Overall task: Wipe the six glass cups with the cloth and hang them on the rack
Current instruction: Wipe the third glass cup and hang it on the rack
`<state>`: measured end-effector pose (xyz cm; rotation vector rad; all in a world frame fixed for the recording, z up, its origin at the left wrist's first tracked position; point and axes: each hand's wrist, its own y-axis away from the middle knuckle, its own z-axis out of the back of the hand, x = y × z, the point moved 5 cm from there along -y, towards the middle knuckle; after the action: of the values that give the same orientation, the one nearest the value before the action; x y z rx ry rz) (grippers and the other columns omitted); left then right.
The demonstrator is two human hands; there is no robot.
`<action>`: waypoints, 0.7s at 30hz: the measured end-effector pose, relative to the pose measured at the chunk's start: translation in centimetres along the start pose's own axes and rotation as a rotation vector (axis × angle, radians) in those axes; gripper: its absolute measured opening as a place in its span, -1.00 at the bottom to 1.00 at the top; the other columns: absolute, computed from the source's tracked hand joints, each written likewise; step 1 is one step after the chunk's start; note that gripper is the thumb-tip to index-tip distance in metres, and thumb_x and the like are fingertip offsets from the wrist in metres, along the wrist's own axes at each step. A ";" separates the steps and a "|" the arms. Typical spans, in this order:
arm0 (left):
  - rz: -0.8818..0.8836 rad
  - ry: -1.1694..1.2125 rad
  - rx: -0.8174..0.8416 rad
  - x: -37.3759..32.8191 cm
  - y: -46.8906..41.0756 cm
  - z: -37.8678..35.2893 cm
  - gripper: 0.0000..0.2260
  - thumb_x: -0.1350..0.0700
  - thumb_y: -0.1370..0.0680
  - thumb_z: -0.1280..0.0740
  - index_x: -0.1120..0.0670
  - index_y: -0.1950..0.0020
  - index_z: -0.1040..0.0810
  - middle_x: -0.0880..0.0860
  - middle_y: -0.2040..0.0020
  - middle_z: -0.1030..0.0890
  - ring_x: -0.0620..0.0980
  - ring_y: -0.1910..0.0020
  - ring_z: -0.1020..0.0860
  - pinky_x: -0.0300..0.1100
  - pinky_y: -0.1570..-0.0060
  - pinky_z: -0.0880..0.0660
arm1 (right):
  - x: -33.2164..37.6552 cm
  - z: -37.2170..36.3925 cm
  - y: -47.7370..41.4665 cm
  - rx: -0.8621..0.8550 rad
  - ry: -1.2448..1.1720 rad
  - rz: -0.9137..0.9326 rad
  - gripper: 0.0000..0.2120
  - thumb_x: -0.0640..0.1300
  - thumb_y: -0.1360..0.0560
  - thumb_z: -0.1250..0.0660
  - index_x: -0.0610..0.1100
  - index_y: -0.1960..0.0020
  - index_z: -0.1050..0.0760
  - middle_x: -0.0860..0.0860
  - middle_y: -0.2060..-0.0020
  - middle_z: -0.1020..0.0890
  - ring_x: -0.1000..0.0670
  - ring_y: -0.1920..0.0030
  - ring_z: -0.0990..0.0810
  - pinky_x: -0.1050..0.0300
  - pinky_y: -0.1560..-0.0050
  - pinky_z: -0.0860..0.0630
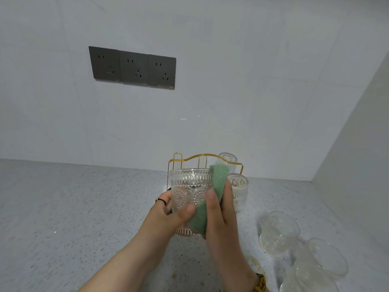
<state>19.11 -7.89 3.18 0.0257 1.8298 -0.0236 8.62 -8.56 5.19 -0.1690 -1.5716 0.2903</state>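
Observation:
An embossed glass cup (187,192) is held upright in front of me, above the counter. My left hand (168,213) grips its lower left side, thumb across the front. My right hand (221,211) pinches a green cloth (216,178) against the cup's right side, the cloth folded over the rim and trailing down under my thumb. Behind stands the gold wire rack (200,157), with two cups hung upside down on its right pegs: a far cup (228,160) and a near cup (239,192). Loose cups (277,232) stand at the right.
Three dark wall sockets (132,68) sit on the white wall above the speckled grey counter (73,218). A white side wall (357,144) closes off the right. More glass cups (315,268) crowd the lower right corner, beside a gold bracelet on my right wrist.

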 end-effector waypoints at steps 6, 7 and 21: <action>0.129 0.134 0.171 0.3 0.5 -1.4 -0.62 -0.16 -0.36 -0.36 0.10 0.00 -0.62 0.13 0.04 -0.69 0.03 0.10 -0.65 -0.02 0.01 -0.57 | -1.3 1.4 -0.1 0.077 -0.352 -0.209 -0.70 -0.18 -0.61 0.00 -0.05 0.01 -0.51 0.04 0.22 -0.66 0.22 0.19 -0.64 0.34 0.17 -0.54; 0.139 0.106 0.134 0.5 0.4 -1.3 -0.63 -0.13 -0.39 -0.29 0.10 -0.01 -0.60 0.13 0.03 -0.68 0.00 0.07 -0.64 -0.03 -0.03 -0.52 | -1.4 1.5 0.1 0.068 -0.374 -0.211 -0.70 -0.18 -0.61 0.01 -0.04 0.02 -0.50 0.06 0.23 -0.66 0.26 0.22 -0.63 0.39 0.21 -0.52; -0.097 -0.156 -0.062 0.5 0.2 -1.0 -0.71 -0.05 -0.39 -0.26 0.09 0.00 -0.53 -0.19 0.26 -0.68 -0.27 0.22 -0.62 -0.42 0.23 -0.52 | 0.6 0.0 0.3 -0.117 0.222 0.109 -0.46 0.27 -0.31 0.01 0.27 -0.29 -0.13 0.16 -0.34 -0.32 0.14 -0.37 -0.27 0.06 -0.40 -0.24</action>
<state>18.03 -7.65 2.97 -0.1066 1.6733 -0.0362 8.55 -8.11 5.65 -0.3672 -1.3620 0.2558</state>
